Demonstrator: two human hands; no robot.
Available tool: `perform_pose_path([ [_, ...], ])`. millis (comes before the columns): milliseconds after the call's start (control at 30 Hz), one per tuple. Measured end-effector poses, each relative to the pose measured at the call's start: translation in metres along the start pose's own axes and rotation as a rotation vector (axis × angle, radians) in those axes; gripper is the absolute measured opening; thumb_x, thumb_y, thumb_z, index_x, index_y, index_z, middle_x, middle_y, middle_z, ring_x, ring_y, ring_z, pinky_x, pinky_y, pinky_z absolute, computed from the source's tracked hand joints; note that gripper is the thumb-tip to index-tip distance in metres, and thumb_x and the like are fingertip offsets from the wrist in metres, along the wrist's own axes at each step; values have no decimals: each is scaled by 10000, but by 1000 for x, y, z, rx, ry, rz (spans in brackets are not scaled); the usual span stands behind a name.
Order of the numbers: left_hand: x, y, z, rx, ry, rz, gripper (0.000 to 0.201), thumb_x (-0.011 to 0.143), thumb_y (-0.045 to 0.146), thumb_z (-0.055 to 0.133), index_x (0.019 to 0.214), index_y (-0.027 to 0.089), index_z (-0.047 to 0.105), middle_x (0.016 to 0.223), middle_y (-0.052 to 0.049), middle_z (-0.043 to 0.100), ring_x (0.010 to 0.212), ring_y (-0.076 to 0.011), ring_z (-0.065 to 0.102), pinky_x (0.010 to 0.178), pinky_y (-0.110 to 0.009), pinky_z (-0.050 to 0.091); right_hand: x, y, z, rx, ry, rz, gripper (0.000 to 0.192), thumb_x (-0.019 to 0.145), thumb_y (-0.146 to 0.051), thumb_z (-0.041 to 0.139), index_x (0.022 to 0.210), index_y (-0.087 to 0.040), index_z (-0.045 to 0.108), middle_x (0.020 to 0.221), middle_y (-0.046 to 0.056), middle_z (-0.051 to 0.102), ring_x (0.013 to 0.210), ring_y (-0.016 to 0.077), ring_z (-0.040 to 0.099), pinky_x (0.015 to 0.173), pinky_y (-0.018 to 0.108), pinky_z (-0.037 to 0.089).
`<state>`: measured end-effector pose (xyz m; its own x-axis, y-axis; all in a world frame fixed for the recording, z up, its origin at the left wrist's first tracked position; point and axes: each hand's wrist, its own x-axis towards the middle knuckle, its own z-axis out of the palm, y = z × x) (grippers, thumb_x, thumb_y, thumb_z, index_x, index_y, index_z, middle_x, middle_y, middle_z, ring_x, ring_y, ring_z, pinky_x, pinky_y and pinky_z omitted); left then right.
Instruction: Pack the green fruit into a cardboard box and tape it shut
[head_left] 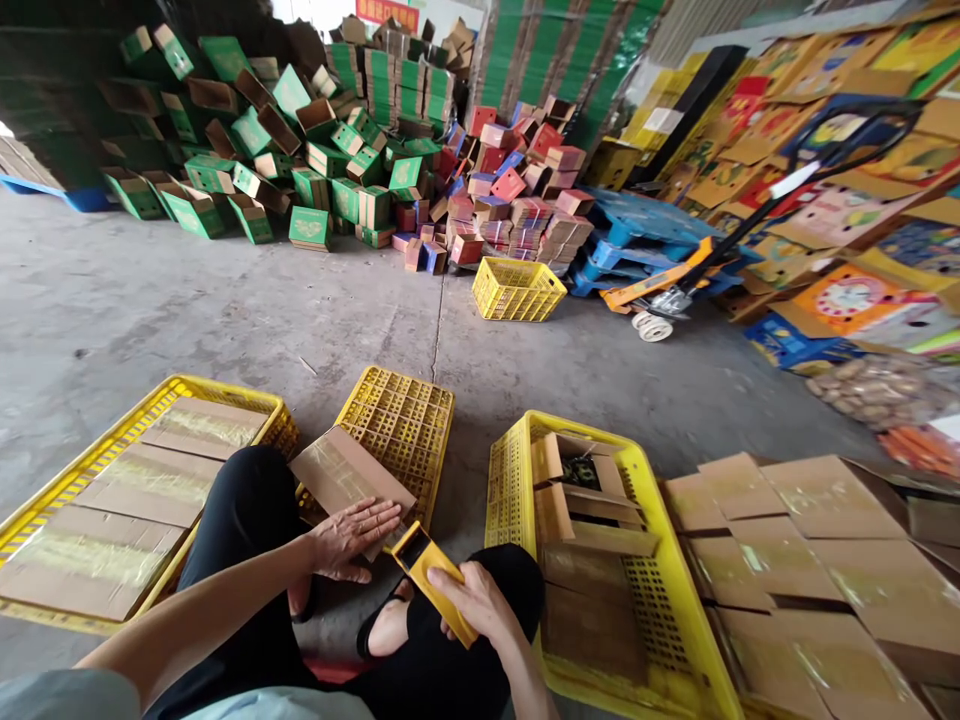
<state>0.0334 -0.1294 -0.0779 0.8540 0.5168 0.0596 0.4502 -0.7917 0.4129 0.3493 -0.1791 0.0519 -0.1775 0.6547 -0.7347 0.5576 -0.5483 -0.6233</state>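
Note:
A brown cardboard box with a band of clear tape rests on an upturned yellow crate between my knees. My left hand lies on the near end of this box, its fingers stretched out. In my right hand is a yellow tape dispenser, held with its front end close to the box's near corner. How much tape is left on it is hidden.
Taped boxes fill a yellow crate at left. Another crate at right holds an open-flapped box and closed ones. More boxes stand beyond it. Farther off are a yellow crate, a pallet jack and heaped green cartons.

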Motion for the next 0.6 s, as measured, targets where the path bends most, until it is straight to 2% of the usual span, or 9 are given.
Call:
perform_pose_path([
  [167,4,11,-6,1,-31,35,1084,944,712,575,1709,277,-58,1775,-104,102,1619,-390,189,1311,-570,111,0,1,5,11,10,0,420,961,-573,586,757,-207,614,558,49,693,496,193,691,482,241,539],
  [333,10,23,-4,-30,-42,65,1168,928,749,578,1694,223,-130,1770,-126,120,1617,-366,217,1326,-532,109,-3,3,9,9,23,-3,413,947,-576,596,765,-207,629,574,66,706,511,213,709,484,253,537],
  [600,14,21,-7,-43,-107,49,1172,938,719,579,1682,217,-174,1772,-132,71,1626,-355,181,1329,-533,88,-8,-2,8,-6,18,6,409,952,-573,576,762,-213,615,548,40,687,499,179,699,466,213,529],
])
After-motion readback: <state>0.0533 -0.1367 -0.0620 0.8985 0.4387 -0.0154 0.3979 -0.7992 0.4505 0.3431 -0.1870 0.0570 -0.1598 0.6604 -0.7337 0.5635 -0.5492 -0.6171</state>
